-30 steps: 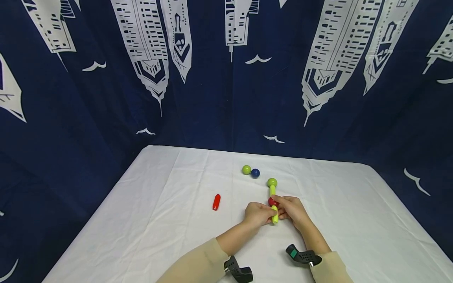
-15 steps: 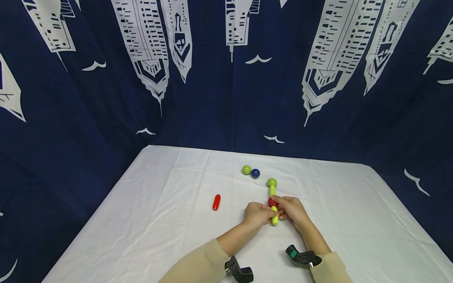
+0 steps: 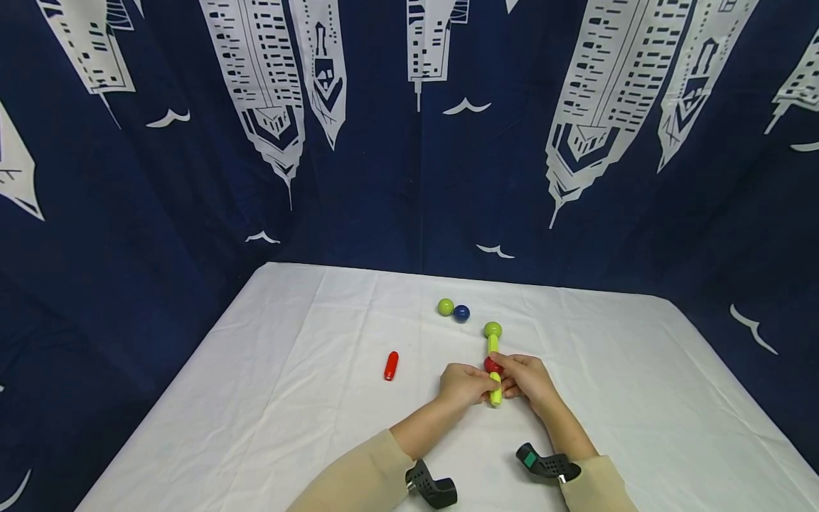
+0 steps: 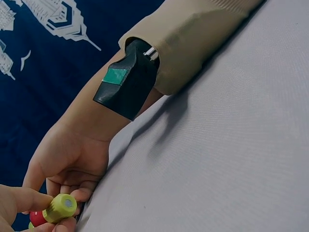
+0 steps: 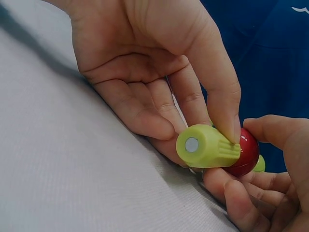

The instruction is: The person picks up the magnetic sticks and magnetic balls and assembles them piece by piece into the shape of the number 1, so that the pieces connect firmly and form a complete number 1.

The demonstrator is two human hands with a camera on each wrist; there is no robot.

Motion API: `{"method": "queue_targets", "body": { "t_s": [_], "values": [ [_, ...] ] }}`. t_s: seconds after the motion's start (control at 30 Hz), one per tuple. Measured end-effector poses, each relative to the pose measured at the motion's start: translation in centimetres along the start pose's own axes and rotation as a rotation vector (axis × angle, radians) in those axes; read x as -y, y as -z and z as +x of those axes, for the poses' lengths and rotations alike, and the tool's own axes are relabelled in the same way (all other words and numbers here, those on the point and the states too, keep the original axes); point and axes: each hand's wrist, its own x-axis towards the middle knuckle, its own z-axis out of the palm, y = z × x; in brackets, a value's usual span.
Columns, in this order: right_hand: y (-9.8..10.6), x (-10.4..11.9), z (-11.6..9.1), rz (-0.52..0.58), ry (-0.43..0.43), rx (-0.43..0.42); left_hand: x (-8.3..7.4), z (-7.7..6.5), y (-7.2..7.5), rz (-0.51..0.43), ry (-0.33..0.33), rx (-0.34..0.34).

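Both hands work on a short chain of toy magnetic pieces at the right of the table's middle. My left hand (image 3: 462, 385) pinches the near yellow-green magnetic rod (image 3: 495, 395) between thumb and fingers. That rod's round silver end (image 5: 191, 144) faces the right wrist camera. At its other end is a red ball (image 5: 247, 152), which my right hand (image 3: 527, 380) pinches. Beyond the red ball a second yellow-green rod (image 3: 493, 344) leads to a light green ball (image 3: 492, 329). In the left wrist view, fingers partly cover the red ball (image 4: 36, 217).
A red rod (image 3: 391, 365) lies left of the hands. Farther back, a loose green ball (image 3: 446, 307) sits right beside a dark blue ball (image 3: 461, 313). White cloth (image 3: 320, 427) covers the table, and a navy patterned curtain (image 3: 384, 178) hangs behind its back edge.
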Motion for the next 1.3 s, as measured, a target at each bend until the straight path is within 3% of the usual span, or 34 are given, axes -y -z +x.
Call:
{"method": "queue_targets", "body": {
  "t_s": [0.5,0.83,1.1,1.3],
  "values": [
    [0.1,0.0,-0.3,-0.023,-0.031,-0.044,0.0,0.3,0.0,-0.021,0.021,0.036],
    [0.2,0.4,-1.5,-0.131,-0.075,-0.062,-0.2,0.5,0.0,-0.035,0.020,0.016],
    [0.3,0.0,-2.6,-0.055,-0.052,0.044,-0.2,1.0,0.0,-0.045,0.010,0.028],
    [0.1,-0.1,-2.6,-0.004,-0.052,0.039,-0.2,1.1,-0.1,-0.071,0.012,0.027]
  ]
}}
